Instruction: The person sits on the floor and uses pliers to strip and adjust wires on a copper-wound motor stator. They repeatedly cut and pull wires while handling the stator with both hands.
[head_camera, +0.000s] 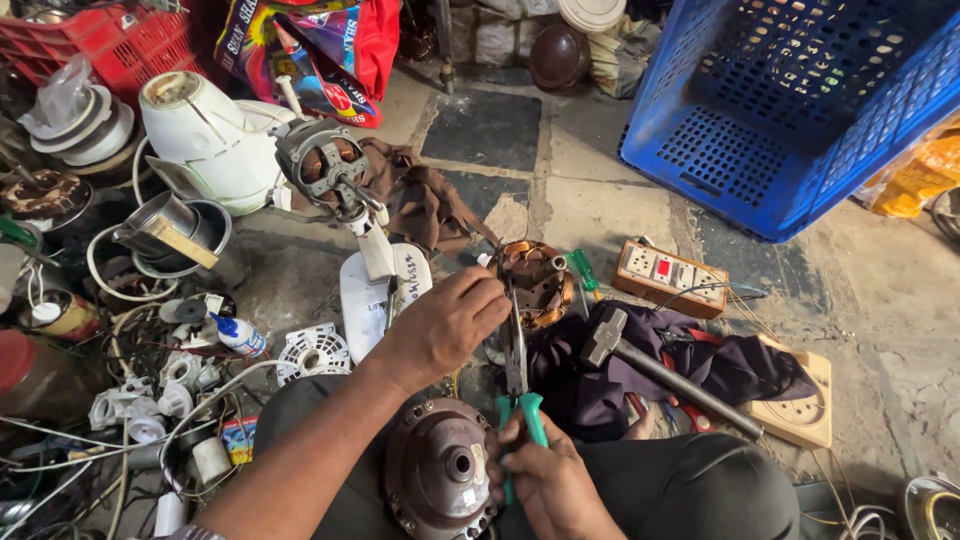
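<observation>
Head view: the person sits on a rough, stained concrete floor amid appliance parts. At the centre lies a round motor stator wound with glossy copper wire. The left hand reaches in from about 7 o'clock, its fingertips pressed together in a pinch on something small at the stator's 9 o'clock edge; what exactly they hold is too small to tell. The right hand, at 6 o'clock, is wrapped shut around the green rubber handles of long-nose pliers, whose slim steel nose points up toward 12 o'clock and meets the stator beside the left fingertips. Just left of the right hand, in the person's lap, rests a domed brown metal motor cover with a central hole. At 3 o'clock from the stator, a steel-headed hammer lies across crumpled dark purple cloth. Beyond it sits a wooden switchboard with white sockets. A blue perforated plastic crate stands at 1 o'clock. At 10 o'clock, a white plastic fan housing and a bare motor stand among tangled wires.
</observation>
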